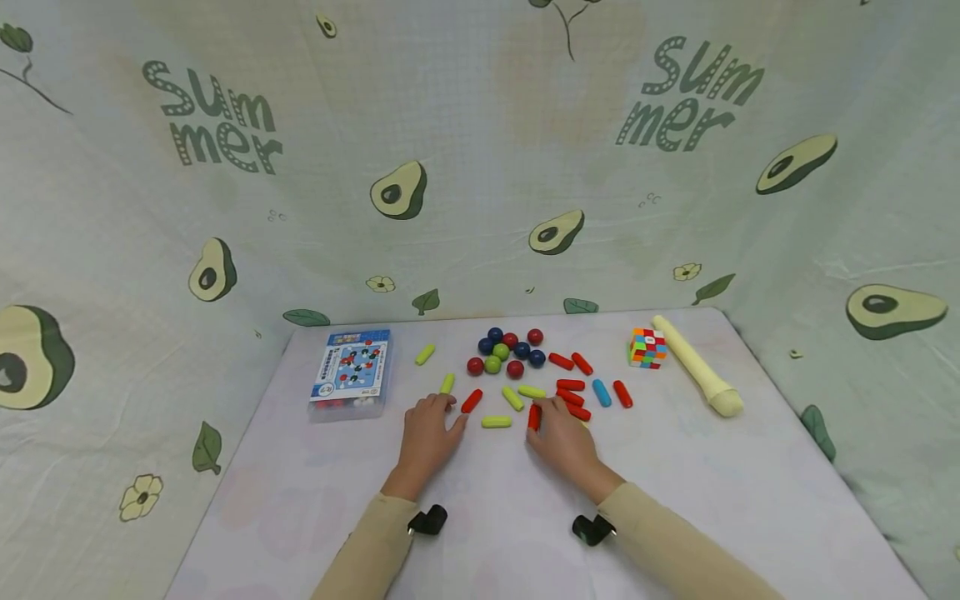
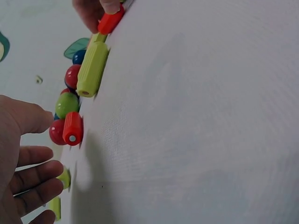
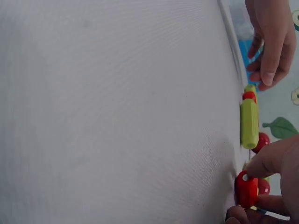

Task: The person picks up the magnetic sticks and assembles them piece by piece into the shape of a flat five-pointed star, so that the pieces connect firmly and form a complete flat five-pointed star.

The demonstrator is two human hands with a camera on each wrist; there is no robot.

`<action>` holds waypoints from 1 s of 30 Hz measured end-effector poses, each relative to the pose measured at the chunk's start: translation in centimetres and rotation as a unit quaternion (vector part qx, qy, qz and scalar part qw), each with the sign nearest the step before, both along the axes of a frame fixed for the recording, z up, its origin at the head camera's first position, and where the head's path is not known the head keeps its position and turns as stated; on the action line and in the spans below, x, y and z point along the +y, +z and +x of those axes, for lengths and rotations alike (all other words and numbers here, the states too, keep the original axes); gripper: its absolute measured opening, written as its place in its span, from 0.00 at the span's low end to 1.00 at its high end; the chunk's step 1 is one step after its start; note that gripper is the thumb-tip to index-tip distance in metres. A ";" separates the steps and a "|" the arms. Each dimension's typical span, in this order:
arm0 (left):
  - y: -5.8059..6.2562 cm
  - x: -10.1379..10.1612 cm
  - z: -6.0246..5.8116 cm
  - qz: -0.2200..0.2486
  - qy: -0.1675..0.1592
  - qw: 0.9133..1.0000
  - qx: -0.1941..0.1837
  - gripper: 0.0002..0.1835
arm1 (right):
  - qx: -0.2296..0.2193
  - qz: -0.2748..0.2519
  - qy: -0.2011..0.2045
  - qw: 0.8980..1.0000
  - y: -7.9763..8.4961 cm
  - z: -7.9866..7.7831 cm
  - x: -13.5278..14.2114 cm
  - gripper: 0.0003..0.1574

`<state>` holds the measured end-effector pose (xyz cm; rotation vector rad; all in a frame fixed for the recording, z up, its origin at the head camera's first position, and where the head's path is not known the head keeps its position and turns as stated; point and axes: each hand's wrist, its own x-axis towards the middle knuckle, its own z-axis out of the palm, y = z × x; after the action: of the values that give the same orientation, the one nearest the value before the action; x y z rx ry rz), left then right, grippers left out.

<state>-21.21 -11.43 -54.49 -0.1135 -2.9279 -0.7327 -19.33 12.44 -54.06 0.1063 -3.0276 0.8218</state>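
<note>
My right hand (image 1: 562, 437) pinches a red plastic stick (image 1: 534, 417) between thumb and fingers, low over the table; a metal dot shows at its end in the right wrist view. Under that palm, part of a yellow-green piece is hidden. My left hand (image 1: 429, 433) holds nothing; its fingers are spread loosely, beside a yellow-green stick (image 1: 447, 383) and another red stick (image 1: 471, 401). Between the hands lies a yellow-green stick (image 1: 496, 422), with two more just behind it. Several red sticks (image 1: 571, 385) and a blue stick (image 1: 602, 392) are scattered right of centre.
Behind the sticks sits a cluster of red, green and dark blue balls (image 1: 514, 369). A clear plastic box (image 1: 350, 375) with a molecule picture stands at the left. On the right are a colour puzzle cube (image 1: 647, 347) and a long pale yellow cylinder (image 1: 697, 367). A printed curtain (image 1: 480, 167) surrounds the table.
</note>
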 end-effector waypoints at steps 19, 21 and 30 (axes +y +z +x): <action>0.6 0.0 -3.4 0.006 0.005 1.000 0.023 0.29 | 0.005 -0.016 0.012 1.000 -0.1 0.9 1.0 0.32; 0.8 0.1 -3.9 0.001 0.003 1.000 0.026 0.30 | 0.003 -0.022 0.016 1.000 -0.1 0.9 1.1 0.30; 1.1 0.9 -6.1 -0.037 -0.028 0.998 0.037 0.28 | 0.020 -0.027 0.032 0.999 -0.3 0.9 1.5 0.22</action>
<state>-27.33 -10.48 -53.41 -0.2258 -2.8929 -0.6149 -18.43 13.93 -54.36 0.2176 -2.9764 0.8951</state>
